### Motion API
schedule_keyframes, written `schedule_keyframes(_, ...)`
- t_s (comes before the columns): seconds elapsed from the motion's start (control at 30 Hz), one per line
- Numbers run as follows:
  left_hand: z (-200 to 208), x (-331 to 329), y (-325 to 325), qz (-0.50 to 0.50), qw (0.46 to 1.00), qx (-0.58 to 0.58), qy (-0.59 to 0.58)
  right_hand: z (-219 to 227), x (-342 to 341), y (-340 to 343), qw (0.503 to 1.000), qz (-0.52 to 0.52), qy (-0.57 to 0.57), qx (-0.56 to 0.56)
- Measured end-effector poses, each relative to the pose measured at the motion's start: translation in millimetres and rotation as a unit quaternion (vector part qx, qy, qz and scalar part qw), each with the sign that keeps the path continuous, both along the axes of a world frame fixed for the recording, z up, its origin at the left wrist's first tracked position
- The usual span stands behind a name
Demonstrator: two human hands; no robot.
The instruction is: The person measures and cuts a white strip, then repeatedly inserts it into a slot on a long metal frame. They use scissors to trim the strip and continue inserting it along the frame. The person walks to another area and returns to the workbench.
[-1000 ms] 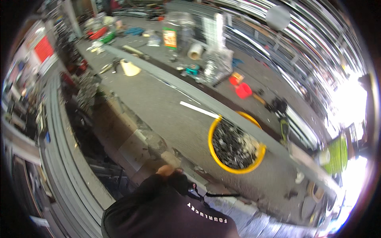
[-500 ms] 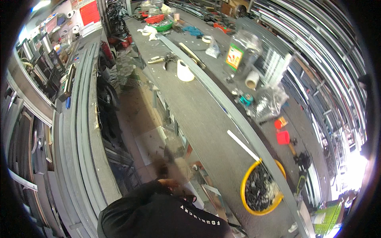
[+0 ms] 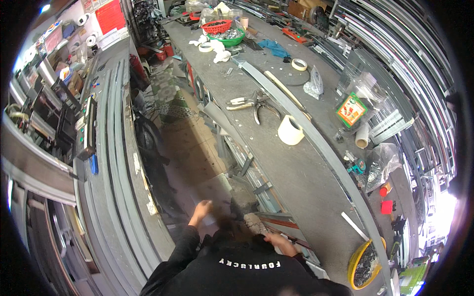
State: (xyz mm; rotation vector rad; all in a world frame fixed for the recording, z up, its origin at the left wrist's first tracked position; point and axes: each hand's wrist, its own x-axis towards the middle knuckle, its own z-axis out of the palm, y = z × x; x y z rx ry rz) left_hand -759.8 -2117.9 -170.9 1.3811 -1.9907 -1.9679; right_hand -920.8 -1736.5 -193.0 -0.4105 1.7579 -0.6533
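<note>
Low in front of my body, over the floor gap between two benches, my left hand [image 3: 201, 212] is curled into a fist; what it may hold cannot be made out. To its right, my right hand [image 3: 280, 241] is closed beside the near bench's edge. At its fingers is a pale grey, mottled, cloth-like bundle [image 3: 255, 223], which it seems to grip. A dark blur lies between the two hands. On the right-hand bench [image 3: 276, 163], a long grey metal profile [image 3: 326, 148] runs lengthwise. Pliers [image 3: 261, 106] and a cream tape roll [image 3: 291, 130] lie beside it.
A yellow basket [image 3: 353, 271] of dark scraps stands at the lower right, partly under the profile. Farther back are a clear plastic jar [image 3: 363, 106], a green basket [image 3: 229, 38] and a blue cloth [image 3: 273, 48]. Long grey profiles [image 3: 106, 163] cover the left bench.
My view has shifted, so the bench items sit farther right and lower. Both hands now show apart in front of me; earlier my arms were bunched together and the hands mostly hidden.
</note>
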Motion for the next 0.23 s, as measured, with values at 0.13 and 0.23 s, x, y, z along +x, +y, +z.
schedule_keyframes(0.13, 60.9, -54.0, -46.5, -0.002, 0.995, -0.035, 0.092, 189.1, -63.5, -162.7, 0.895, -0.115, -0.239, -0.36)
schedule_keyframes(0.23, 145.4, -105.6, -70.2, -0.059, 0.987, 0.067, 0.135, 313.2, -96.7, -267.4, 0.934, -0.094, 0.033, -0.344)
